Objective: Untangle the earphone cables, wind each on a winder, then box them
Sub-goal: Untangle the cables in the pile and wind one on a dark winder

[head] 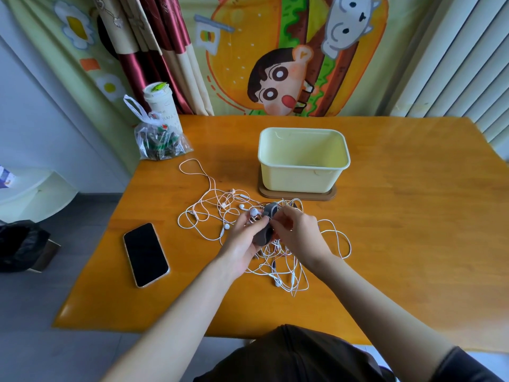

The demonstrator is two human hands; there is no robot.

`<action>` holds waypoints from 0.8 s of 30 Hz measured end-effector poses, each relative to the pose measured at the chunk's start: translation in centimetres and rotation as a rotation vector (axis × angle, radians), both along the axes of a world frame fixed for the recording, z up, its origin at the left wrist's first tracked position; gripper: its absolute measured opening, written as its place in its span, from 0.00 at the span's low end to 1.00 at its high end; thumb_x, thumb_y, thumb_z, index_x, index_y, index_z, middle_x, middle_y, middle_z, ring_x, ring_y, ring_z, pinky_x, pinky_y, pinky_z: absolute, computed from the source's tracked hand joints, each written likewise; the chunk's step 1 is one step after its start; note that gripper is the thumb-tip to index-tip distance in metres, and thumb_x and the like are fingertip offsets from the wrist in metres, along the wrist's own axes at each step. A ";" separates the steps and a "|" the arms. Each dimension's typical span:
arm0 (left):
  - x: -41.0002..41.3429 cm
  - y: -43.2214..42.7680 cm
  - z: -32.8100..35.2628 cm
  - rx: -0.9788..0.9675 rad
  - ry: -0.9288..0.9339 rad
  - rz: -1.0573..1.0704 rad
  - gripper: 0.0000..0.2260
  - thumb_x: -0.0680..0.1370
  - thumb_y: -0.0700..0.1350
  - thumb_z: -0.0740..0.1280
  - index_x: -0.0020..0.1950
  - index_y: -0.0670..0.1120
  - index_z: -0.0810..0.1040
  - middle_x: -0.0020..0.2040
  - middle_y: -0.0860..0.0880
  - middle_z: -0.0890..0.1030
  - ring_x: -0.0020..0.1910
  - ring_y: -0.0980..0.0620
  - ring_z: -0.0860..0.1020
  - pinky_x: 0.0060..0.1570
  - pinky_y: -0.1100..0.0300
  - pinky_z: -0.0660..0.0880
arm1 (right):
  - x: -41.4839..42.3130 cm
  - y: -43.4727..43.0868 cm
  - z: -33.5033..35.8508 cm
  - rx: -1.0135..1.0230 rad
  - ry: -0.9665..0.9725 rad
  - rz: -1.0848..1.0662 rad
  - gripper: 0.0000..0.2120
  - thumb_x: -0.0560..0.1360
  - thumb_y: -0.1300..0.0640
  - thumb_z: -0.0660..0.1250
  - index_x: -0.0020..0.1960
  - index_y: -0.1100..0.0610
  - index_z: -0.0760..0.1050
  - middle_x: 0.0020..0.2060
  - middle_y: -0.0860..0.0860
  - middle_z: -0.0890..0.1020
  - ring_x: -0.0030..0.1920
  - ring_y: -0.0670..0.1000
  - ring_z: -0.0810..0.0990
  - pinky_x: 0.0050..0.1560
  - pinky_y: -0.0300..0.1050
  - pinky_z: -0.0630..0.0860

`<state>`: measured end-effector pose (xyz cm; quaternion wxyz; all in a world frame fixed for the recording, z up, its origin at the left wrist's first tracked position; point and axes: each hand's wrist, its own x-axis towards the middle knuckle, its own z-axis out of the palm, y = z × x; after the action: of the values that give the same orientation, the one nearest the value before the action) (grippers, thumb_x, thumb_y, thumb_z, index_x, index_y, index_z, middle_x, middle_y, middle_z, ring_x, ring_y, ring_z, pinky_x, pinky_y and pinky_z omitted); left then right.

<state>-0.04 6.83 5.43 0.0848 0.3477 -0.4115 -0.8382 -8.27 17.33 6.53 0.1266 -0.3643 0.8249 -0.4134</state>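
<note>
A grey winder [265, 228] is held in both hands over the tangled earphone cables [209, 213].
The winder is gripped from below by the curled left hand [242, 244] and pinched at its top by the right hand [300, 232], mid-worktop [399, 230]. The white cables are spread beneath, from 9 to 4 o'clock. A pale yellow box [303, 176] is seen at 12 o'clock, a phone [145, 255] at 8 o'clock.
</note>
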 end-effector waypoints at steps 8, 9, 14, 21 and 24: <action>-0.2 -0.3 -0.2 0.089 -0.062 0.044 0.17 0.74 0.38 0.70 0.62 0.39 0.74 0.57 0.38 0.80 0.55 0.43 0.80 0.53 0.54 0.79 | -0.3 -0.1 0.1 -0.006 0.005 -0.006 0.04 0.76 0.63 0.66 0.49 0.61 0.79 0.40 0.50 0.80 0.39 0.47 0.79 0.38 0.29 0.74; -0.2 -0.2 -0.1 0.117 -0.061 0.044 0.16 0.75 0.38 0.69 0.62 0.38 0.75 0.57 0.38 0.80 0.54 0.43 0.80 0.52 0.55 0.79 | -0.4 -0.2 0.1 -0.001 0.005 -0.009 0.05 0.76 0.63 0.66 0.49 0.61 0.79 0.39 0.50 0.79 0.38 0.46 0.78 0.37 0.28 0.74; -0.2 0.0 0.0 0.199 0.000 0.049 0.11 0.76 0.36 0.67 0.58 0.38 0.77 0.54 0.39 0.81 0.53 0.45 0.80 0.49 0.57 0.79 | -0.3 -0.4 0.0 0.003 0.006 -0.030 0.04 0.75 0.63 0.66 0.48 0.60 0.79 0.39 0.50 0.80 0.38 0.47 0.78 0.36 0.28 0.73; -0.1 0.2 -0.2 -0.011 -0.068 -0.038 0.11 0.79 0.38 0.65 0.58 0.48 0.77 0.51 0.43 0.82 0.48 0.47 0.81 0.43 0.57 0.79 | -0.2 -0.2 0.0 0.009 0.022 -0.028 0.04 0.75 0.63 0.66 0.47 0.60 0.79 0.40 0.51 0.81 0.38 0.48 0.78 0.39 0.32 0.74; -0.4 0.3 0.2 0.012 -0.017 -0.026 0.11 0.80 0.38 0.62 0.61 0.43 0.77 0.51 0.43 0.80 0.50 0.48 0.79 0.50 0.55 0.79 | 0.0 -0.2 0.1 0.012 0.053 -0.010 0.03 0.75 0.63 0.65 0.47 0.59 0.78 0.40 0.50 0.80 0.39 0.47 0.78 0.40 0.36 0.76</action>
<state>-0.42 7.09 5.64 0.0681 0.3498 -0.4117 -0.8387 -8.26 17.16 6.58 0.1047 -0.3701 0.8322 -0.3995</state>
